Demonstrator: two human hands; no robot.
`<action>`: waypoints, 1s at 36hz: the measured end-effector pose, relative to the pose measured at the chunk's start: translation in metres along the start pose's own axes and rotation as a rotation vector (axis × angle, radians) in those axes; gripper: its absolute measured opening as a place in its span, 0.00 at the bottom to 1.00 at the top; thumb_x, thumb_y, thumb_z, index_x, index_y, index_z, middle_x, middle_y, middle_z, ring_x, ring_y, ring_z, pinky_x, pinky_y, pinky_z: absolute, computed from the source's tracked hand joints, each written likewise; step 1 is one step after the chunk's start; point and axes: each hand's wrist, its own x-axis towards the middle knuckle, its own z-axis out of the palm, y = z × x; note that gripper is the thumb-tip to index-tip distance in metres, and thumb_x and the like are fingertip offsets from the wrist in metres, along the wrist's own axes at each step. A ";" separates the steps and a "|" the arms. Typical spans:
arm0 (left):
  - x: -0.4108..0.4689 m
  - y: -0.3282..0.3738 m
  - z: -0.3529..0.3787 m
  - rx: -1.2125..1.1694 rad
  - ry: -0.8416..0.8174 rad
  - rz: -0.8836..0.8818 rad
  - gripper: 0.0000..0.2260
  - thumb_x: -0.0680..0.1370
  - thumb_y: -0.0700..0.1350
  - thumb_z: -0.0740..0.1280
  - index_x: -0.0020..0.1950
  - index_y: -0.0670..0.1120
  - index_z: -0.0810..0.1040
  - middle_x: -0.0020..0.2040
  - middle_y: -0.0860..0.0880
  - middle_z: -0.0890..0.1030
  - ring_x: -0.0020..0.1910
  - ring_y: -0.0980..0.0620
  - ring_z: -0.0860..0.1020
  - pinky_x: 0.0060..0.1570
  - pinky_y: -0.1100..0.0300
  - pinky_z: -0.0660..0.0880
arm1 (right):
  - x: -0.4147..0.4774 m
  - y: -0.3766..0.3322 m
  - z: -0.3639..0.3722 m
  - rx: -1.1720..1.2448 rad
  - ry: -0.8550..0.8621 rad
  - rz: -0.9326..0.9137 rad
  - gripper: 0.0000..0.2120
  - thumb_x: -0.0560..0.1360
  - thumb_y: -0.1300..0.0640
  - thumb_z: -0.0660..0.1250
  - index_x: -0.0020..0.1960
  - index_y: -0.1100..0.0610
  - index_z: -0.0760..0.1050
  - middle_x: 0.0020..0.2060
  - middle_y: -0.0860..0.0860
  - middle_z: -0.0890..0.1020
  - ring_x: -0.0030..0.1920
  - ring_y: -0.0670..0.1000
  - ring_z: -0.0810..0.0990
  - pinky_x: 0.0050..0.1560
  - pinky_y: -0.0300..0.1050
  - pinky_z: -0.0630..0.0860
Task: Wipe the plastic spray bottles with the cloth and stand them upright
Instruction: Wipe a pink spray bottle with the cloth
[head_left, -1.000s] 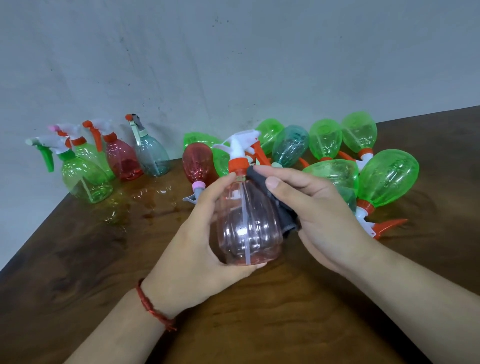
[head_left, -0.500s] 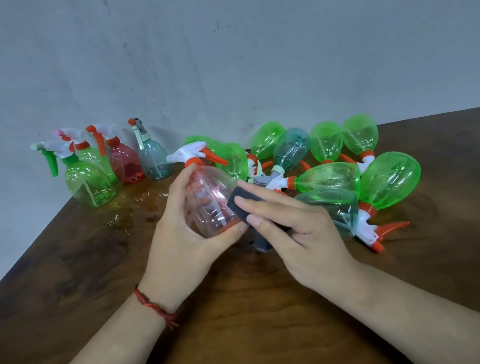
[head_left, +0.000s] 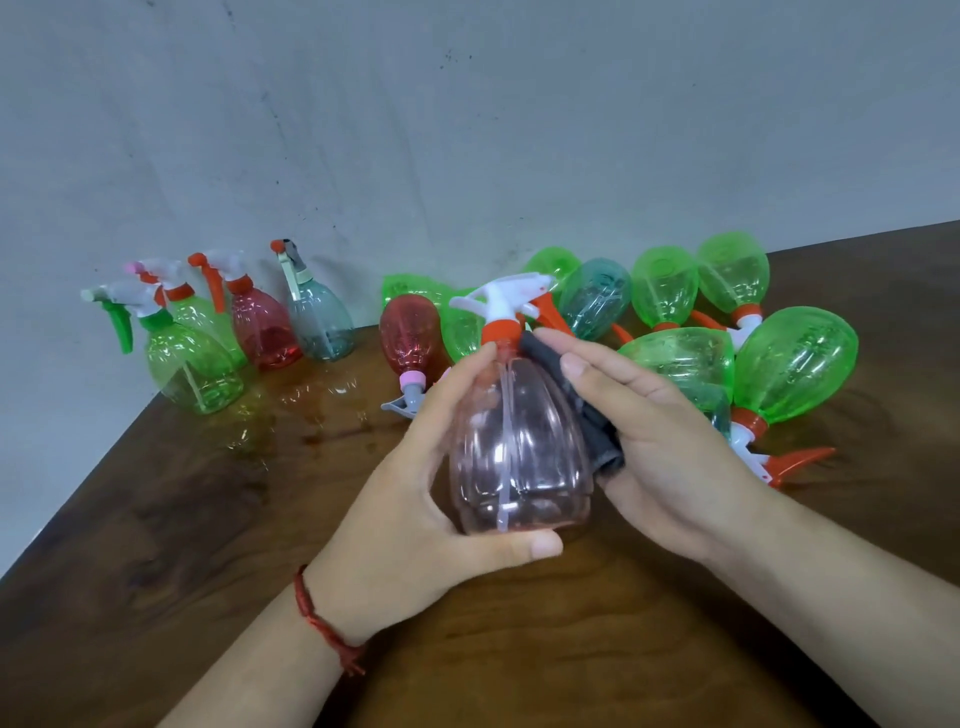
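Since the pink bottle (head_left: 519, 447) seems light and slick, left hand (head_left: 415, 519) wraps its body at nine o'clock, right hand (head_left: 670, 452) pressing cloth (head_left: 597, 431) with joined, straight fingers (head_left: 587, 364) at three.

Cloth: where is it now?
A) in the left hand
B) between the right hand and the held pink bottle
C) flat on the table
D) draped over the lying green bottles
B: the right hand presses the dark cloth against the side of the pink bottle, which the left hand grips upright.
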 end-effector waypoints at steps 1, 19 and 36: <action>0.000 -0.003 -0.001 0.006 -0.004 -0.009 0.54 0.67 0.47 0.87 0.85 0.58 0.58 0.82 0.56 0.68 0.81 0.51 0.69 0.79 0.44 0.68 | 0.000 0.000 0.000 -0.002 -0.003 0.001 0.17 0.79 0.53 0.67 0.67 0.50 0.83 0.61 0.52 0.87 0.61 0.51 0.86 0.53 0.42 0.84; 0.004 -0.008 -0.006 0.169 0.310 -0.103 0.49 0.68 0.53 0.85 0.84 0.56 0.63 0.76 0.63 0.73 0.73 0.63 0.75 0.69 0.69 0.72 | -0.009 0.027 0.000 -0.650 -0.079 -0.425 0.15 0.83 0.59 0.67 0.67 0.49 0.83 0.69 0.39 0.81 0.73 0.40 0.75 0.74 0.38 0.70; -0.001 0.004 -0.002 0.038 0.010 -0.023 0.52 0.67 0.47 0.87 0.84 0.57 0.62 0.77 0.63 0.72 0.76 0.57 0.73 0.73 0.62 0.73 | 0.002 0.001 -0.003 -0.034 -0.003 0.031 0.15 0.82 0.57 0.65 0.66 0.52 0.84 0.61 0.53 0.87 0.62 0.53 0.86 0.57 0.44 0.84</action>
